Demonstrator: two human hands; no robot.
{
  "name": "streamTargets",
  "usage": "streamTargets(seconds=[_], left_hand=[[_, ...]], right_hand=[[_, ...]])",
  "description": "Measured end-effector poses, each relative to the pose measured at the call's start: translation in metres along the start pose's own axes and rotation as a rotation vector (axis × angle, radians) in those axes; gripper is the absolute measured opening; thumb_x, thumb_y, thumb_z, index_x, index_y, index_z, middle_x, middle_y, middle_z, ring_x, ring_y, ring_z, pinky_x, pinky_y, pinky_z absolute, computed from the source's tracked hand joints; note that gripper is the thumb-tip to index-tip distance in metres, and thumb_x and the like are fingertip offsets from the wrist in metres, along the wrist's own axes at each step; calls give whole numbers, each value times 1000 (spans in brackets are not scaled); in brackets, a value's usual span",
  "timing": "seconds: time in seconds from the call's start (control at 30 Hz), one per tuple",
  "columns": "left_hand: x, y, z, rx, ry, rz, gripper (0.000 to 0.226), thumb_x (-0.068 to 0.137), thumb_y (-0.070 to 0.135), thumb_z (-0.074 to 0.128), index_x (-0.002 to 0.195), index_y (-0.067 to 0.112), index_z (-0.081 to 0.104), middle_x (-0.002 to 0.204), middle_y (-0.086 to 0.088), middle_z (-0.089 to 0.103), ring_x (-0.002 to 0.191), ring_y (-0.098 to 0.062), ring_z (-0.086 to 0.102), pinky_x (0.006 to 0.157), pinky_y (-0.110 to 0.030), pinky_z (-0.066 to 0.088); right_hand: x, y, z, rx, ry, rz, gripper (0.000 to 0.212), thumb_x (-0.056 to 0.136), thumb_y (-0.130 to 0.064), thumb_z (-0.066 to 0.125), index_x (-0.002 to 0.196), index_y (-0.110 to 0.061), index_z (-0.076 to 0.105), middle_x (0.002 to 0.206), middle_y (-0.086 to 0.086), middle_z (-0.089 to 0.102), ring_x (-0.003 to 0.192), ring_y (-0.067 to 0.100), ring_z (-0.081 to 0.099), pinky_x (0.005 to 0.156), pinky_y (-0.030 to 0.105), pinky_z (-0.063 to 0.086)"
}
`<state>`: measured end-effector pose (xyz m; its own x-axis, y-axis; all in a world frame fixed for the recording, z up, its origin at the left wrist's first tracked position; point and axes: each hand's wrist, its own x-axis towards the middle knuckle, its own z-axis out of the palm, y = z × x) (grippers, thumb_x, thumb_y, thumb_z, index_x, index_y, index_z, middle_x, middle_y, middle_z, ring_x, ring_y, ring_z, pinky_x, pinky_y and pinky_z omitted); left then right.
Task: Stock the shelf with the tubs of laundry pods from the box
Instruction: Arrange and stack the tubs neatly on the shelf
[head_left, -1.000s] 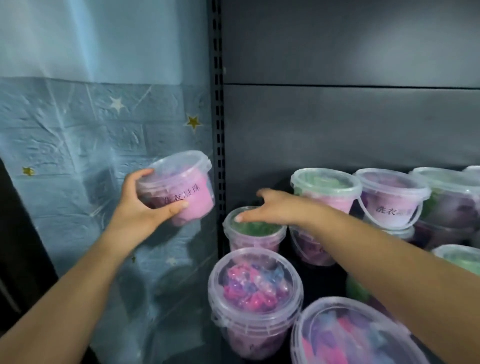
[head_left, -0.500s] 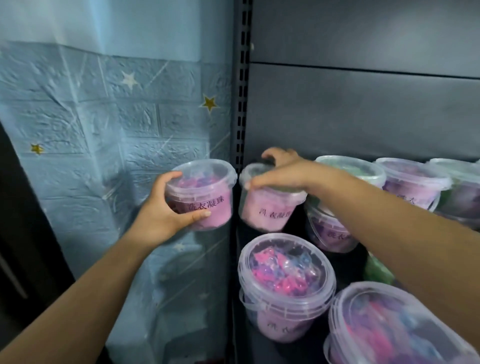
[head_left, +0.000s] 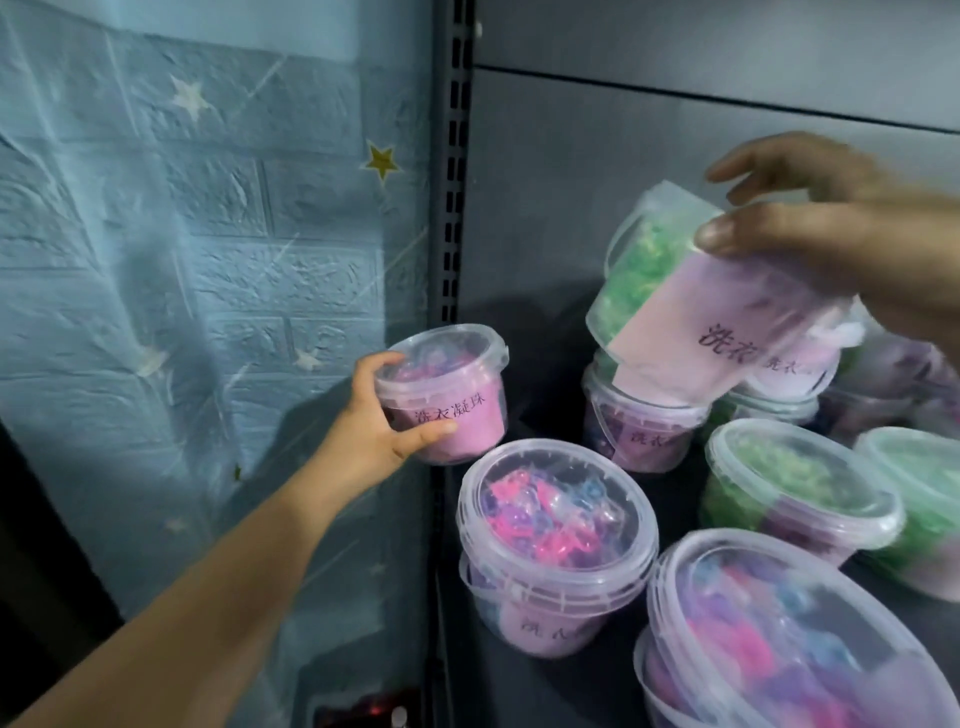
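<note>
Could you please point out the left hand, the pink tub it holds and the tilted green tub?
left hand (head_left: 371, 436): head view, middle of the hand.
pink tub (head_left: 478, 415): head view, on its pink label.
tilted green tub (head_left: 639, 270): head view, its green-filled wall.

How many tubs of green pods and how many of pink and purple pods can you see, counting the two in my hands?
Green: 3, tilted green tub, front green tub, edge green tub.
Pink-purple: 4, held pink tub, front pink tub, nearest pink tub, back pink tub.
Total: 7, leaving out what is blurred or hidden.
</note>
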<state>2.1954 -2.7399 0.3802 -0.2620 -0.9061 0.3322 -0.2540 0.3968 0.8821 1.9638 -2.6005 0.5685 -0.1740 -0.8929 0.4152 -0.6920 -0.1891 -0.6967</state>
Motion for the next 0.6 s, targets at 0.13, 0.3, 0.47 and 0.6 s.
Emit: streamTargets(seconds=[0.13,0.3,0.47,0.6], left_hand=[[-8,-2,11,100,-163,16,96,37,73,60,119,34,28,126,-5,44,112,-18,49,95,-27,39],[-3,10,20,135,-349,-63,91,47,75,49,125,38,19,139,-9,31,126,-22,39,108,-36,32],[10,20,20,120,-412,-176,67,80,70,31,135,35,20,146,-7,29,124,-18,38,108,-42,33],[13,29,30,191,-410,-216,58,87,59,35,137,34,19,141,-7,32,124,-24,43,105,-42,37]], right_hand=[[-16,9,5,-10,-77,25,57,18,-63,70,72,-52,60,96,-18,52,90,11,55,75,26,42],[-28,15,4,-22,-107,52,72,8,-69,71,77,-52,59,97,-22,52,89,8,58,71,23,42],[-32,20,-1,4,-87,60,67,19,-61,77,82,-48,58,103,-18,53,95,9,58,68,22,41],[-37,26,-5,2,-87,74,77,5,-74,72,78,-50,60,95,-22,56,82,2,60,65,19,46]])
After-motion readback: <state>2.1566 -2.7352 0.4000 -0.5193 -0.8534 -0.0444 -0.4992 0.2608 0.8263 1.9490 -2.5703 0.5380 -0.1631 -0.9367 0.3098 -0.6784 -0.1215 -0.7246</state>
